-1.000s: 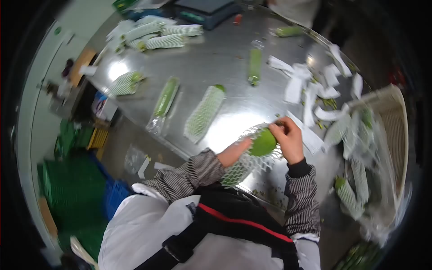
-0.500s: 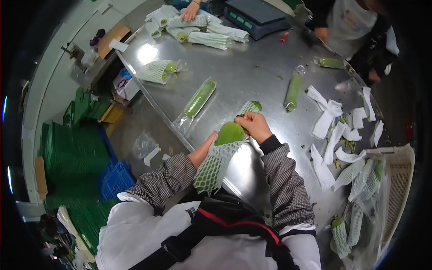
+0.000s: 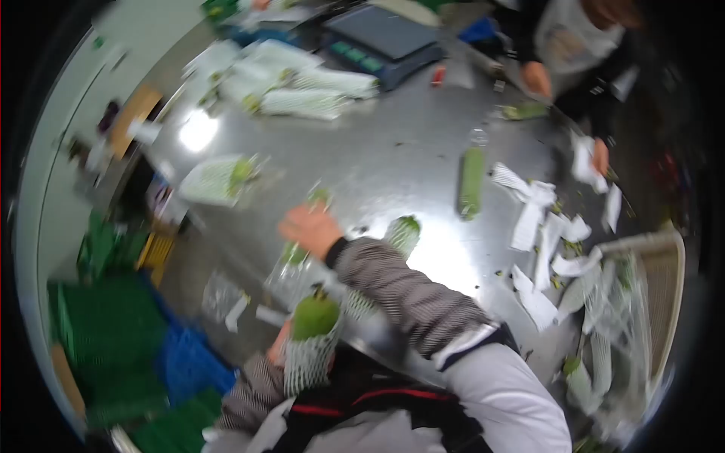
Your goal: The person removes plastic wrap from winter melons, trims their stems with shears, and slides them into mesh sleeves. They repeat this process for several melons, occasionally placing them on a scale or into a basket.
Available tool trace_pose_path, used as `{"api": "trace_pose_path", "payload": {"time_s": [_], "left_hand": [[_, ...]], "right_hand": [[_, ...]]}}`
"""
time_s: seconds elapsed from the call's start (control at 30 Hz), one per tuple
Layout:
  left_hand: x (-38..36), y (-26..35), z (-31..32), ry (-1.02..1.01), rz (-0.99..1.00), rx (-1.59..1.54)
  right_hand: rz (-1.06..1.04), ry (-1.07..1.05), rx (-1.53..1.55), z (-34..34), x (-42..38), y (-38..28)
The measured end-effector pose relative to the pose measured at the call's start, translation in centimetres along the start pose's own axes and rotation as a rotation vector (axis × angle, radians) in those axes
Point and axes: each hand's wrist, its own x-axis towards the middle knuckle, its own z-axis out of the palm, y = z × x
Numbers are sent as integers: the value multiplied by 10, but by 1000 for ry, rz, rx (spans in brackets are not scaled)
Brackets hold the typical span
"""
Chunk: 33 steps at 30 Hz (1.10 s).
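My left hand [image 3: 279, 345] is closed around a green gourd [image 3: 316, 315] with a stem on top, its lower part in a white foam net [image 3: 308, 362]. My right hand [image 3: 311, 228], blurred, reaches across and closes over a long green vegetable in clear plastic wrap [image 3: 294, 254]; both ends stick out past the fingers. Under my right forearm lies another netted green gourd [image 3: 404, 235], partly hidden by the sleeve.
Netted gourds [image 3: 302, 103] are piled by a scale [image 3: 385, 41] at the back of the metal table. A wrapped vegetable [image 3: 471, 181], white foam scraps [image 3: 536, 219] and a basket [image 3: 668, 302] lie to the right. A co-worker's hand [image 3: 600, 156] touches foam at the far right.
My right hand has left the gourd's top and moved left onto the wrapped vegetable. My left hand has drawn the gourd down and left, more upright. The view has shifted.
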Motion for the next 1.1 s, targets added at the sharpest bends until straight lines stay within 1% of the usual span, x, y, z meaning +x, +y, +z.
{"api": "trace_pose_path", "payload": {"time_s": [0.03,0.1,0.13,0.2,0.23,0.3,0.33,0.4,0.43,0.5,0.57,0.6,0.67,0.7,0.73,0.77,0.8,0.83,0.87,0.9,0.97,1.03,1.07,1.1], "left_hand": [[1,3,-11,30,26,-65],[4,5,-11,-93,93,-87],[4,7,-12,-99,67,-75],[7,13,-11,95,146,-28],[11,18,-9,89,138,-22],[18,24,-5,177,175,-188],[22,25,3,180,172,-191],[28,30,21,134,68,-356],[30,32,16,132,68,-351],[40,35,-3,-13,32,-6],[49,35,-5,-40,10,18],[53,35,-2,-66,-11,40],[55,28,12,-91,9,104],[55,26,19,-114,25,159],[57,25,23,-107,22,160],[61,27,26,-80,-12,193],[65,28,31,-57,-47,226],[67,26,42,-52,-50,220],[68,24,55,31,-20,335],[70,21,66,116,11,453],[80,11,73,128,51,448],[87,-1,83,97,121,726],[93,-8,80,117,113,720],[103,-12,72,40,191,940]], "right_hand": [[-96,-87,-338,15,13,-1],[-152,-268,-524,38,21,9],[-128,-271,-542,33,19,17],[-142,-292,-243,22,17,29],[-135,-292,-252,8,17,36],[16,-256,-225,-29,5,59],[21,-227,-258,-50,-1,75],[50,-191,-332,-93,-18,110],[70,-186,-374,-112,-29,126],[113,-306,-448,-139,-54,158],[232,-445,-570,-151,-81,184],[232,-442,-572,-150,-94,192],[348,-430,-658,-146,-112,202],[351,-427,-656,-150,-112,194],[364,-354,-659,-151,-112,185],[380,-280,-661,-157,-107,167],[386,-281,-657,-164,-105,147],[537,-189,-410,-177,-99,115],[679,-95,-157,-180,-102,89],[542,132,1,-166,-124,78],[890,82,673,-196,-134,24],[903,314,959,-206,-156,-15],[822,309,768,-217,-167,-30],[775,332,715,-222,-178,-43]]}}
